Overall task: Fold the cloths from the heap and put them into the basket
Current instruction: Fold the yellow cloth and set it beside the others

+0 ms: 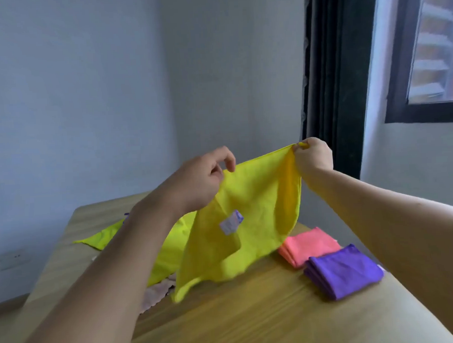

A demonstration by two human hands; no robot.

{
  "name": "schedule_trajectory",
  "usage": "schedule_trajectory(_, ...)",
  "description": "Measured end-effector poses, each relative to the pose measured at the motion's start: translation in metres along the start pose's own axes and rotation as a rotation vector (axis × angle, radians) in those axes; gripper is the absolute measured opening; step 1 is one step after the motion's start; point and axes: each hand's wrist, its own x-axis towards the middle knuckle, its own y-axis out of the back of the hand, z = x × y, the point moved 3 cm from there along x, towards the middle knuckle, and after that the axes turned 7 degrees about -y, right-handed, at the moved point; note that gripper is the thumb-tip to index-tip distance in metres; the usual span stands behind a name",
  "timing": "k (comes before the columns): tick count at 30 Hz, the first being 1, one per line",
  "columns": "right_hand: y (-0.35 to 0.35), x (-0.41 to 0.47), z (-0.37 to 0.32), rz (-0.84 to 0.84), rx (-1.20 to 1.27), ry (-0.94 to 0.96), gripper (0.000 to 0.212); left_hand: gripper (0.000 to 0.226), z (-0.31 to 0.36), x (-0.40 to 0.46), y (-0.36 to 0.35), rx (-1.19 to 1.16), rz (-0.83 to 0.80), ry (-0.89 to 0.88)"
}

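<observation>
My right fingers pinch one corner of the yellow cloth, and my left fingers curl onto its top edge, so it hangs spread above the table, its lower end just touching the wood. Another yellow-green cloth lies behind it. A folded pink cloth and a folded purple cloth lie side by side to the right.

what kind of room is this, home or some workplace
Probably a room in a home, though I can't be sure. It shows a plain wooden table, a dark curtain beside a window, and a wall socket low on the painted wall. No work equipment shows.
</observation>
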Motion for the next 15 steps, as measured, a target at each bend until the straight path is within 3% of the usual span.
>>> schedule_trajectory(3, 0.034, 0.003, -0.014, -0.036, -0.007, 0.004, 0.02, 0.028, 0.048, -0.01, 0.003, -0.289, -0.119, 0.023)
schedule_trajectory(8, 0.068, -0.012, -0.046, -0.179, -0.072, 0.187, 0.031, 0.027, 0.102, -0.027, 0.012, -0.454, -0.243, 0.042)
schedule_trajectory(11, 0.085, -0.027, -0.059, -0.304, -0.18, 0.323, 0.035, 0.034, 0.122, -0.029, 0.018, -0.394, -0.254, 0.011)
schedule_trajectory(15, 0.108, -0.026, -0.057, -0.329, -0.187, 0.259, 0.025, 0.03, 0.143, -0.025, 0.034, -0.205, -0.203, -0.022)
